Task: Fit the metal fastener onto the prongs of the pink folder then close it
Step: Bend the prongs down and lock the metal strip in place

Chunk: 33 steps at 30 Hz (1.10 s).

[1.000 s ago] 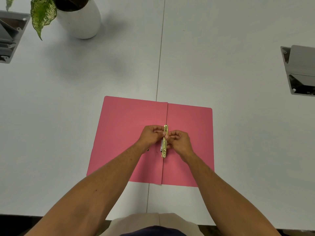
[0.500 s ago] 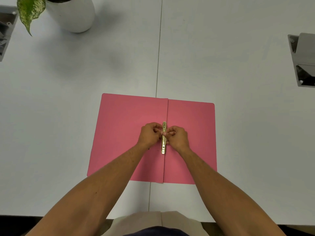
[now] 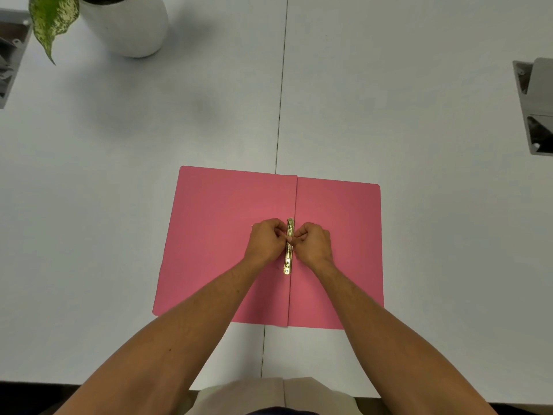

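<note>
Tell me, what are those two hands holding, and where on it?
Both the left hand and right hand pinch the metal fastener near its middle, one from each side.

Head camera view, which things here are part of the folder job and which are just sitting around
Part of the job:
pink folder, lying open
metal fastener along the fold
left hand and right hand, both pinching the fastener

Just lying about:
white plant pot
speckled leaf
grey metal fittings at the table's left edge and right edge

The pink folder (image 3: 224,241) lies open and flat, the gold metal fastener (image 3: 288,259) lengthwise along its spine.
</note>
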Tool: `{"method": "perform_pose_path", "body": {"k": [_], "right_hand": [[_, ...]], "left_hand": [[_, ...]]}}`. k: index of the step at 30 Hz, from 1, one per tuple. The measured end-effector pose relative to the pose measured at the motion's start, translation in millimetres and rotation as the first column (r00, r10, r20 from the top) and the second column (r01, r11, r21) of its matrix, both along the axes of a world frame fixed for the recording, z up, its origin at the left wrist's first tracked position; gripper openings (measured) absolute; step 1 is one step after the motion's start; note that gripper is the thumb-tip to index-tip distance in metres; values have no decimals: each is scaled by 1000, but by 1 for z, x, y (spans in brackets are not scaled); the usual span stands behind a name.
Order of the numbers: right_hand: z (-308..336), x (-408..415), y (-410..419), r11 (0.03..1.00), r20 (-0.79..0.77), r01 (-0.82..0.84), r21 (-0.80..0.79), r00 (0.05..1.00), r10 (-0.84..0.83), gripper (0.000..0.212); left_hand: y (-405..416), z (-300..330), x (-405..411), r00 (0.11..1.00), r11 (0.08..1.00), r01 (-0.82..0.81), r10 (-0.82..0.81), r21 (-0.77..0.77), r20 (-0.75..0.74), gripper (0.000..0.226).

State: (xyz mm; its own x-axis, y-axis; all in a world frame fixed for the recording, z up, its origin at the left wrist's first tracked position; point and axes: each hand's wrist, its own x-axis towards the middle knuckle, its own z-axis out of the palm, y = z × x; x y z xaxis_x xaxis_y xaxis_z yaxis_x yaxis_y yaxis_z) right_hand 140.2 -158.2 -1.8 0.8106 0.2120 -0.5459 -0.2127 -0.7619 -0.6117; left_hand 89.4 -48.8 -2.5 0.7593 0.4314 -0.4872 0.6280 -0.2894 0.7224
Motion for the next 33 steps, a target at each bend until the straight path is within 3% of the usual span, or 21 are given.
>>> {"method": "perform_pose_path", "body": {"k": [6, 9, 11, 17, 25, 33], "right_hand": [[-1, 3, 0, 998, 3, -20, -56, 1000, 20, 19], [-1, 6, -3, 994, 21, -63, -94, 998, 66, 21], [-2, 6, -3, 991, 21, -85, -104, 996, 87, 20], [-2, 9, -4, 985, 19, -124, -117, 992, 127, 19], [-2, 17, -2, 985, 128, -170, 39, 978, 164, 9], [2, 35, 4, 888, 160, -451, -94, 873, 460, 12]], "left_hand": [[-3, -3, -4, 993, 989, 117, -118, 88, -1, 22], [-7, -6, -9, 982, 977, 186, -187, 108, -4, 31], [-7, -6, -9, 983, 981, 181, -180, 74, -26, 39], [-7, -3, -3, 989, 988, 140, -136, 63, -62, 36], [-7, 2, -1, 986, 990, 123, -114, 65, -119, 33], [-6, 5, 1, 974, 988, 137, -121, 71, -193, 32]]}}
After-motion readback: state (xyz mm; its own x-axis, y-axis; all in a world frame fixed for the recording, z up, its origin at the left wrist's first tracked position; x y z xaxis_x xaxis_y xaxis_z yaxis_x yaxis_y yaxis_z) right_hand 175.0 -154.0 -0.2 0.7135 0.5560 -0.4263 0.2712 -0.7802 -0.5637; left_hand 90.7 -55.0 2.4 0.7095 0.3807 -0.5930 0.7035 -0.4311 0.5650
